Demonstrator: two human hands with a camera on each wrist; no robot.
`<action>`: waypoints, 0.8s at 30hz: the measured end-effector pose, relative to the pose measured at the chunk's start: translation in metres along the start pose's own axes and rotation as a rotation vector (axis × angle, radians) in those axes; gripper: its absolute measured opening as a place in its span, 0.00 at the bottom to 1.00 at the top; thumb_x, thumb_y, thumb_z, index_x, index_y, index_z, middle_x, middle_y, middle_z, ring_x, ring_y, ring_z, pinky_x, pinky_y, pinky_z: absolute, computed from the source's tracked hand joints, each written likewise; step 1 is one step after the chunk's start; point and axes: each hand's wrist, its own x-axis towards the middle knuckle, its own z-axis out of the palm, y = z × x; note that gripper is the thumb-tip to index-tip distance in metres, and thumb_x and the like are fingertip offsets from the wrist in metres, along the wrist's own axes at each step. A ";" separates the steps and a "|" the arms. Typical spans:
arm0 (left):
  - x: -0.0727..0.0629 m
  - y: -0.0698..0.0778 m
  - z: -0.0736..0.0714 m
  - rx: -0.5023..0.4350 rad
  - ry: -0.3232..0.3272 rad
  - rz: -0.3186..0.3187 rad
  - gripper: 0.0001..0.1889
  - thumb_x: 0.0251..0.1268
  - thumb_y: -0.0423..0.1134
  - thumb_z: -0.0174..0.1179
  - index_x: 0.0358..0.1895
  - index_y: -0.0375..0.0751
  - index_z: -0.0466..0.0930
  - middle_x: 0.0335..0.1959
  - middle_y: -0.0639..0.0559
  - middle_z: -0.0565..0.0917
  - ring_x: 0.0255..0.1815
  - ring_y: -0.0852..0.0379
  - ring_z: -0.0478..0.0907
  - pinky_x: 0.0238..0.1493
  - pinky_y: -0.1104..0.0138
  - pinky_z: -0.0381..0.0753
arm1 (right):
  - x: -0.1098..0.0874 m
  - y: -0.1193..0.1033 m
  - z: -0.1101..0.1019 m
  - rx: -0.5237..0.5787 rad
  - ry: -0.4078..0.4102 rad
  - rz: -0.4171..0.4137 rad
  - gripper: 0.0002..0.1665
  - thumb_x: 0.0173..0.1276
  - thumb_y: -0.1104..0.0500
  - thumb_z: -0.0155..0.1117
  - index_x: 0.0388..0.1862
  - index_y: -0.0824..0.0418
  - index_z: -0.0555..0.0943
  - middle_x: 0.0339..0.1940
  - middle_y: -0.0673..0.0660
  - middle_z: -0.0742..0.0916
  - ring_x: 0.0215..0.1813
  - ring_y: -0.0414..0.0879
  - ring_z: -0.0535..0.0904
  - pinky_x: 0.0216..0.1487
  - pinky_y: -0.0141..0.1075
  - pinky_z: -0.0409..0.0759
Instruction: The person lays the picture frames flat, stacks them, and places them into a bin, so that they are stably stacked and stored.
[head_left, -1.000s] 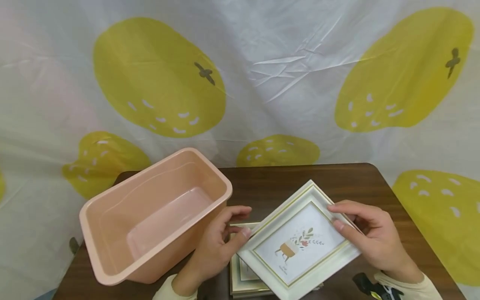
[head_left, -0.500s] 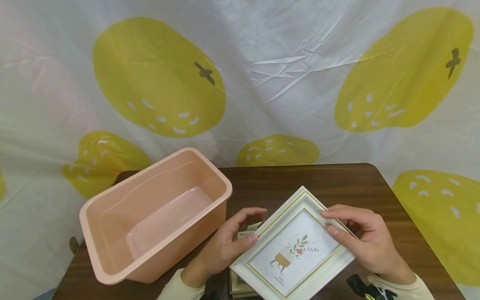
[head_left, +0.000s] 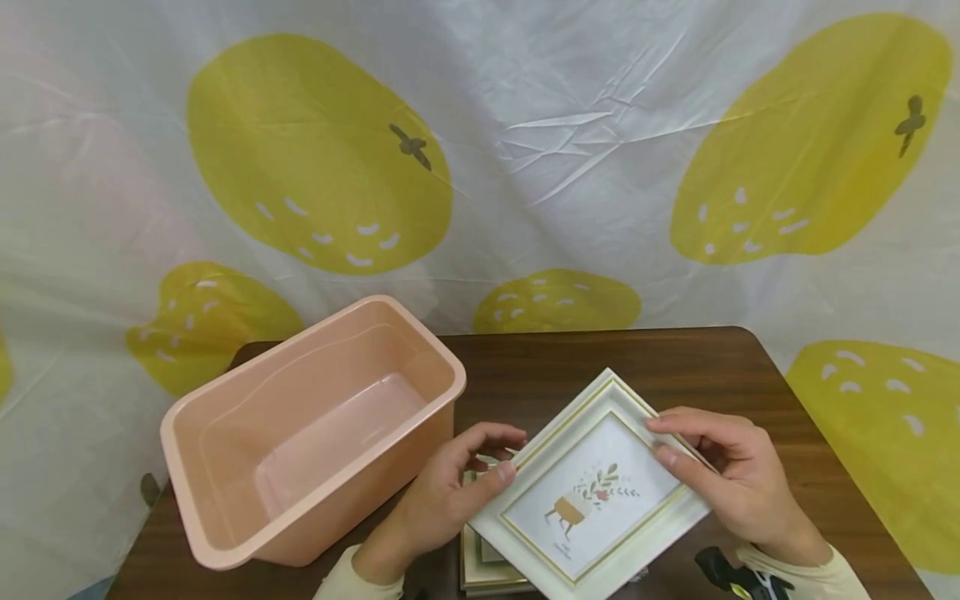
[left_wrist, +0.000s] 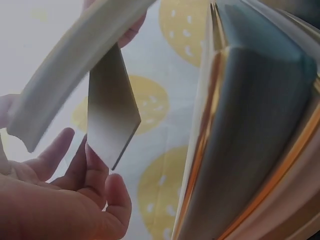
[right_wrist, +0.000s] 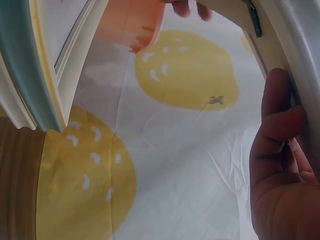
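Observation:
A cream picture frame (head_left: 540, 575) with gold lines and a plant print is held up at a tilt between both hands. My right hand (head_left: 738, 479) pinches its right edge, thumb on the front and fingers behind. On the left edge, the thumb of my left hand (head_left: 438, 492) lies along the front, its other fingers curving round toward the back. From behind, the left wrist view shows the frame's flat back stand (left_wrist: 111, 107) sticking out near those fingers. Under the raised frame lies a stack of other frames (head_left: 487, 575), mostly hidden; one has a grey-blue edge (left_wrist: 250, 125).
To the left stands a pink plastic tub (head_left: 307, 525) with nothing inside. All of this rests on a dark wooden table (head_left: 697, 367). A white curtain (head_left: 562, 217) printed with yellow fruit hangs behind. Near the right cuff is a black wrist strap (head_left: 738, 575).
Since a second ago, the frame has shifted slightly left and down, the right hand moving along with it. The left hand has moved a little to the right, against the frame's edge.

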 end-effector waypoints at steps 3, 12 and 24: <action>-0.002 0.001 0.000 -0.016 0.016 0.012 0.16 0.80 0.37 0.58 0.65 0.41 0.80 0.61 0.43 0.85 0.59 0.59 0.81 0.58 0.63 0.81 | -0.001 0.002 0.000 -0.001 0.014 0.005 0.31 0.51 0.91 0.60 0.54 0.75 0.85 0.53 0.55 0.92 0.33 0.37 0.87 0.22 0.31 0.81; -0.011 0.003 0.001 -0.086 0.018 0.000 0.15 0.80 0.34 0.57 0.64 0.36 0.80 0.59 0.38 0.84 0.54 0.59 0.81 0.48 0.66 0.90 | -0.002 0.006 -0.003 -0.007 0.063 0.041 0.31 0.52 0.92 0.57 0.53 0.76 0.85 0.43 0.54 0.93 0.26 0.38 0.86 0.18 0.31 0.79; -0.025 -0.001 0.002 -0.169 0.029 0.028 0.18 0.79 0.30 0.58 0.67 0.36 0.76 0.59 0.33 0.82 0.53 0.59 0.83 0.45 0.64 0.91 | -0.005 0.009 -0.008 -0.008 0.131 0.122 0.27 0.58 0.91 0.55 0.54 0.78 0.83 0.38 0.55 0.92 0.25 0.40 0.86 0.17 0.32 0.79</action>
